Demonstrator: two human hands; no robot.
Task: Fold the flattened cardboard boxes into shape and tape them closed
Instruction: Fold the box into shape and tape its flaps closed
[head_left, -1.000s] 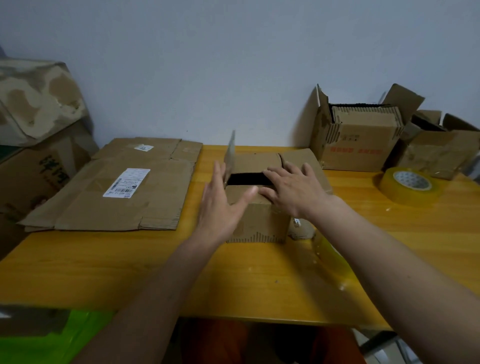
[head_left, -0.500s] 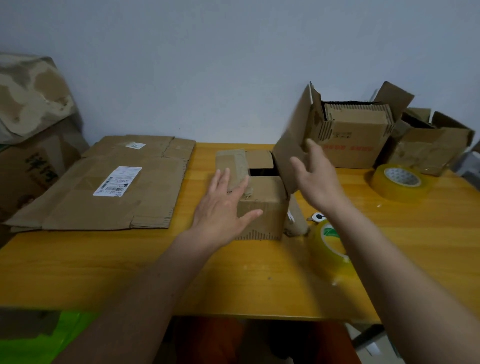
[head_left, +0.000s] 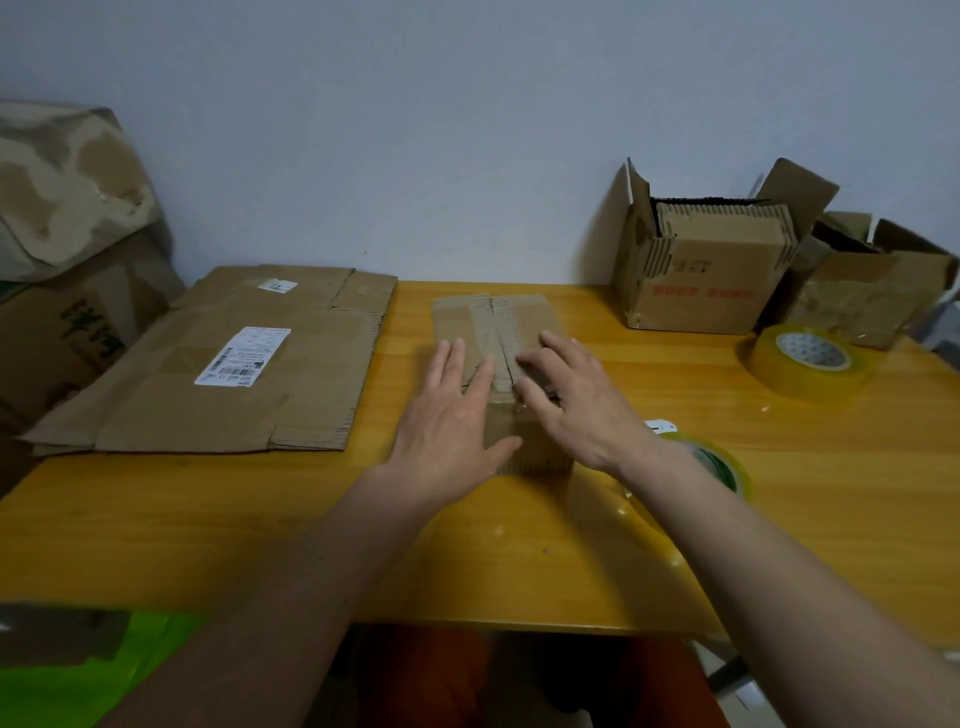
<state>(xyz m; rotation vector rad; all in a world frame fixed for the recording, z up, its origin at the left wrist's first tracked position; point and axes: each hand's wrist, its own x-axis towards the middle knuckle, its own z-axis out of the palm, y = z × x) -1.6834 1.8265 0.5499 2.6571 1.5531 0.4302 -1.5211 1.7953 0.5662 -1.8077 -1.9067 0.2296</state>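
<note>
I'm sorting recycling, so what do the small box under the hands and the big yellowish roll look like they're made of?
Small box: matte brown corrugated cardboard, with fluted ridges along the flap edges. Big roll: glossy, see-through yellowish film, probably plastic packing tape, on a pale core that could be card.

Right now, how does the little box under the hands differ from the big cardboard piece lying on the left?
The small box stands folded into shape, its top flaps closed and meeting at a seam; the flattened cardboard lies unfolded on the table. The small box is pressed by the left hand and right hand; the flattened cardboard is untouched. The flattened cardboard bears a white label. Both are brown corrugated board.
</note>
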